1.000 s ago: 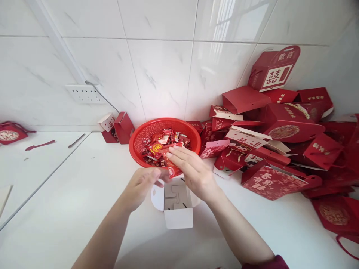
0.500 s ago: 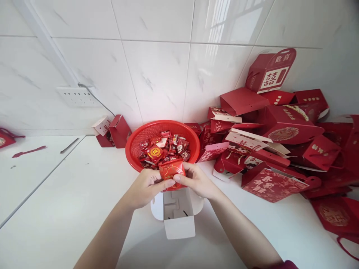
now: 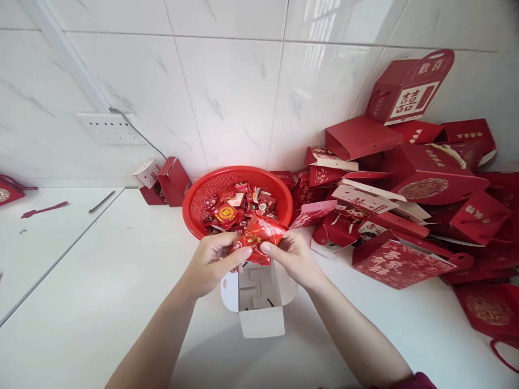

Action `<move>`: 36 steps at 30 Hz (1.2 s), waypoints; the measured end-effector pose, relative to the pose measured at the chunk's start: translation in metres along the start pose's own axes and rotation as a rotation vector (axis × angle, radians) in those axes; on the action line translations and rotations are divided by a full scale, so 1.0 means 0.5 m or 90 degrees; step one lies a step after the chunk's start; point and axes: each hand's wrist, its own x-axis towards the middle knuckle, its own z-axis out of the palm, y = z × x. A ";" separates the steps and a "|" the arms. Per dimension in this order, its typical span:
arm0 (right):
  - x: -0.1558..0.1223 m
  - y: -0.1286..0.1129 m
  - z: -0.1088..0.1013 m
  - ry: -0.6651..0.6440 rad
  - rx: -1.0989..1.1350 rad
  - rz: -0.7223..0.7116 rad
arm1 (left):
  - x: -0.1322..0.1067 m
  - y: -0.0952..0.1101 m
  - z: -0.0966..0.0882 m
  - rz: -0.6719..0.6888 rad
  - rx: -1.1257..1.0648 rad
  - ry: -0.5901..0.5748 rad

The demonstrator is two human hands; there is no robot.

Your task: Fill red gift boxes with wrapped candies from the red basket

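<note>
Between my two hands is a shiny red candy packet (image 3: 261,235), tilted, with gold print. My left hand (image 3: 211,265) pinches its left side, thumb on the front. On its right side my right hand (image 3: 295,256) grips it, thumb also in front. Just below stands an open white-lined paper box (image 3: 261,324), its flaps folded out; the bottom inside shows slots and a dark mark. Behind the packet sits a round red plastic basket (image 3: 194,208) of wrapped candies (image 3: 243,205), partly hidden by the packet and my hands.
Many red gift boxes (image 3: 405,265) lie heaped on the right, one leaning on the tiled wall. Two small boxes (image 3: 174,181) stand left of the basket under a socket strip (image 3: 111,128) with a cable. A red strip (image 3: 44,209) lies far left on the white table (image 3: 101,286).
The packet has turned and tilted up to the right in my hands, more of its face showing. My hands stay over the box. The view has shifted slightly.
</note>
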 end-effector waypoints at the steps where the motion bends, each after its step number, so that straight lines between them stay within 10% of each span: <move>1: 0.001 -0.001 0.001 -0.040 0.011 0.023 | 0.000 -0.001 0.000 0.023 -0.008 0.010; 10: -0.006 0.023 0.020 -0.157 0.100 0.048 | 0.000 0.010 -0.005 -0.022 -0.044 -0.111; 24: -0.021 -0.007 0.029 -0.204 0.078 0.068 | -0.012 0.021 0.006 0.050 0.015 -0.086; 29: -0.016 -0.021 -0.005 -0.097 0.022 0.052 | -0.016 0.021 -0.006 -0.032 0.019 -0.159; 36: -0.017 -0.034 -0.009 0.084 -0.063 0.012 | -0.005 0.008 0.021 -0.022 -0.019 -0.021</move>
